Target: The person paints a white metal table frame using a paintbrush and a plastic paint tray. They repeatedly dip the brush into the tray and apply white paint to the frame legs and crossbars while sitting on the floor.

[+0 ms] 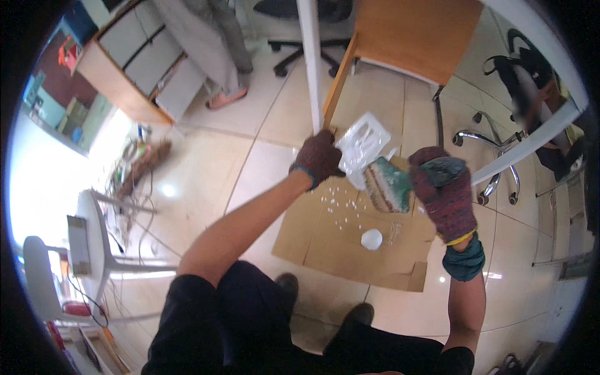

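Observation:
My left hand [317, 157], in a dark knitted glove, grips a clear plastic bag [360, 145] by its edge and holds it up over the floor. My right hand [445, 190], also gloved, holds a green and white rag-like bundle [387, 185] just below the bag, touching it. Beneath both hands lies a flattened cardboard sheet [325, 244] on the tiled floor. Small white bits [340, 209] are scattered on the cardboard, and a round white lid-like piece [371, 239] rests near its middle. My dark shoes show at the near edge of the cardboard.
A white table leg [310, 62] and a wooden panel [409, 34] stand just beyond my hands. Office chairs [494, 156] sit right and back. Another person's legs [219, 56] stand by a drawer cabinet [134, 69]. A white stool [94, 237] and tangled cables are left.

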{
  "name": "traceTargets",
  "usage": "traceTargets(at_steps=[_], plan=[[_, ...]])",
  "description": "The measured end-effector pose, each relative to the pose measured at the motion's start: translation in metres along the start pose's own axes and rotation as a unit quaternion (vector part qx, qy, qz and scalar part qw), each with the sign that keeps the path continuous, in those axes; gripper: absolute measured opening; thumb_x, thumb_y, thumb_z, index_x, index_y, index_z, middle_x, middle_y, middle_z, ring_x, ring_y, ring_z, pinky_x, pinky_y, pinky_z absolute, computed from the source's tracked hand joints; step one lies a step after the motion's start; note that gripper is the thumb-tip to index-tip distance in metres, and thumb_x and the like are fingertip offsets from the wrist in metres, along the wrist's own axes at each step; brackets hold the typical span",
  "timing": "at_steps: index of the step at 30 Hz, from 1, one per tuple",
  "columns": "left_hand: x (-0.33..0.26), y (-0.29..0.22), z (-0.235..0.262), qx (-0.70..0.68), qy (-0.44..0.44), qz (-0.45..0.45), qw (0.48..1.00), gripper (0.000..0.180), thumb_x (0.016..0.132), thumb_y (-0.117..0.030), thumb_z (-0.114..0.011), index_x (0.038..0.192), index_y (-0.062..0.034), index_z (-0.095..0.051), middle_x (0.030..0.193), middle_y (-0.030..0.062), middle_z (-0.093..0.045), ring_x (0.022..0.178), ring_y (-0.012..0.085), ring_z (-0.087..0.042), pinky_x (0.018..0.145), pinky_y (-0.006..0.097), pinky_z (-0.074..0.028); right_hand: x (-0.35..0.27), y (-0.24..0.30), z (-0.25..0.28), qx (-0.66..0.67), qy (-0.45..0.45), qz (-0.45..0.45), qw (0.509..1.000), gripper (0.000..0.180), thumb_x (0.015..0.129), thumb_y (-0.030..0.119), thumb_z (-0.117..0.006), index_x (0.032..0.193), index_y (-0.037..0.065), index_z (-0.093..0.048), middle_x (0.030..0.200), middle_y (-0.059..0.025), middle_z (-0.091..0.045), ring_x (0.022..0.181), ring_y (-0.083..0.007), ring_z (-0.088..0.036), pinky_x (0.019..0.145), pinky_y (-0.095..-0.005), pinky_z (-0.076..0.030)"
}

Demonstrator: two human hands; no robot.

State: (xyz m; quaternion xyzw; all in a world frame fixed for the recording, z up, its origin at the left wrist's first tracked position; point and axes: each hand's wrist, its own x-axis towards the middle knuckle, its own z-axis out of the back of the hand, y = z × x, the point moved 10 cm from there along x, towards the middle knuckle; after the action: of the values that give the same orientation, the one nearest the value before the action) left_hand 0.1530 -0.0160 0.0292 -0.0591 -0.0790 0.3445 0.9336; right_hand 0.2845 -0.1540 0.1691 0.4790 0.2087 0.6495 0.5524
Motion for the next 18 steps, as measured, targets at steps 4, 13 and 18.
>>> traceTargets(at_steps=[4,13,18], plan=[[-0.003,-0.003,0.004,0.023,0.028,-0.007,0.999,0.044,0.058,-0.042,-0.077,0.075,-0.0016,-0.067,0.091,0.0179,-0.056,0.087,0.0328,-0.055,0.078,0.040,-0.047,0.008,0.000,-0.009,-0.059,0.005,-0.014,0.998,0.021,0.078,0.024,-0.067,0.088,0.007,-0.062,0.076,-0.0126,-0.065,0.071,-0.0282,-0.065,0.065,-0.0333,-0.051],[-0.006,0.012,-0.009,0.067,0.093,-0.001,0.993,0.051,0.063,-0.045,-0.073,0.087,-0.0003,-0.070,0.105,0.0182,-0.057,0.100,0.0317,-0.054,0.085,0.035,-0.046,0.004,0.016,0.006,-0.081,-0.037,0.029,0.996,0.032,0.080,0.040,-0.062,0.087,0.009,-0.061,0.072,-0.0153,-0.063,0.070,-0.0342,-0.063,0.062,-0.0394,-0.050],[-0.009,0.016,-0.015,0.132,0.051,-0.070,0.987,0.048,0.062,-0.053,-0.070,0.074,-0.0063,-0.070,0.076,0.0106,-0.061,0.088,0.0281,-0.053,0.080,0.034,-0.044,0.009,0.021,0.006,-0.206,-0.026,0.033,0.978,0.043,0.082,0.050,-0.055,0.087,0.009,-0.061,0.070,-0.0176,-0.062,0.068,-0.0356,-0.061,0.062,-0.0439,-0.048]])
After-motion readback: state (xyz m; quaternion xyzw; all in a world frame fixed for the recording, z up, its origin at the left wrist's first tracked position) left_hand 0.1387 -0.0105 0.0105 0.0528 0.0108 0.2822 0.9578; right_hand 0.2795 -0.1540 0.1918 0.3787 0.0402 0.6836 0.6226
